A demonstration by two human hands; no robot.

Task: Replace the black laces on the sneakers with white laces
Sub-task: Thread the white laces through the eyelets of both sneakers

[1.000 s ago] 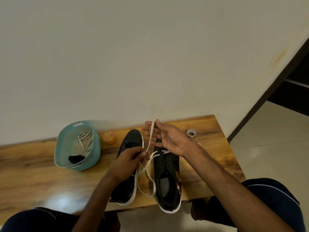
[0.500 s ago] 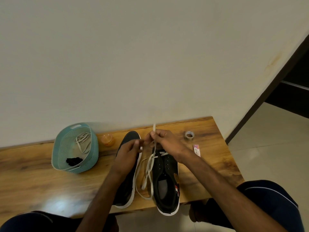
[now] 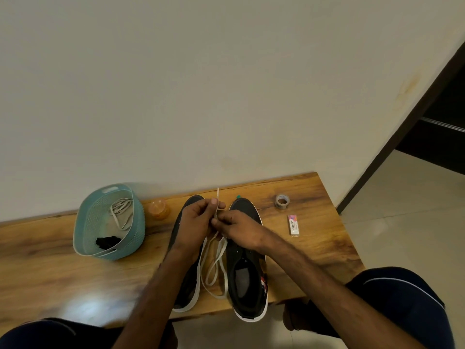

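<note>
Over the toes of two black sneakers on the worktop (image 3: pixel 314 260), the white lace (image 3: pixel 218 199) is being pinched by both hands, left hand (image 3: pixel 195 217) and right hand (image 3: pixel 239 227) touching, fingers curled together on it. Its tip is pointing up and away, while slack is hanging in loops toward the person between left sneaker (image 3: pixel 188 293) and right sneaker (image 3: pixel 247 275), the latter lying directly beneath the right hand.

Open bench (image 3: pixel 50 273) lies left of the basket (image 3: pixel 83 222) and right of the right shoe (image 3: pixel 247 280), bar the tape (image 3: pixel 281 201) and a box (image 3: pixel 294 224). Between basket and left shoe (image 3: pixel 187 285) we get a lane ending at the jar (image 3: pixel 158 209). Lace (image 3: pixel 223 249) loops fill the gap between the shoes. Our left hand (image 3: pixel 195 220) and right hand (image 3: pixel 239 226) pinch it above the toes. The wall (image 3: pixel 226 96) shuts the back.
</note>
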